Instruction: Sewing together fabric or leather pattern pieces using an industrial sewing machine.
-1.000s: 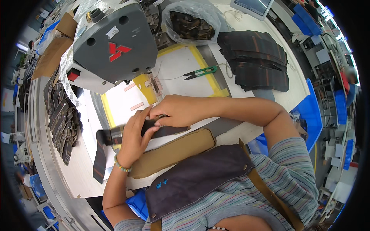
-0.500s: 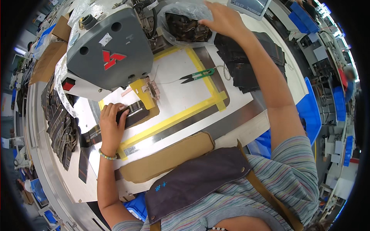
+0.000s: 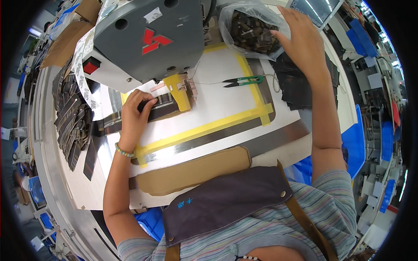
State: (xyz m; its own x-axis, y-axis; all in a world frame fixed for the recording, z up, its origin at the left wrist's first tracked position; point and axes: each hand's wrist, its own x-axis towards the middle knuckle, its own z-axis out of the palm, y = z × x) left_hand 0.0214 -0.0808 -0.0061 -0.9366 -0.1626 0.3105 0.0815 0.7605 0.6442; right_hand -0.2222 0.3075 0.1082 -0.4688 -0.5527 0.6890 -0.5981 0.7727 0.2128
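My left hand [image 3: 137,114], a beaded bracelet at its wrist, pinches a dark striped fabric strip [image 3: 114,122] on the white work plate. The strip's right end lies against the yellow guide [image 3: 177,93] below the grey sewing machine head [image 3: 148,39]. My right hand [image 3: 302,41] is raised at the right side of a clear plastic bag [image 3: 225,26], thumb apart from the fingers, with nothing seen in it. Inside the bag lie many small folded dark fabric pieces [image 3: 252,32]. Green-handled thread snips [image 3: 246,81] rest on the plate, right of the guide.
Dark striped strips [image 3: 72,117] are heaped at the left. A stack of dark fabric panels [image 3: 296,89] lies under my right forearm. Yellow tape [image 3: 209,114] borders the plate. A brown padded board [image 3: 196,172] lies along the near edge; a blue bin [image 3: 355,139] stands at the right.
The whole scene has shifted rightward in the picture as my head turned. My left hand stays on the strip; my right hand remains beside the bag, its fingers slightly changed in pose.
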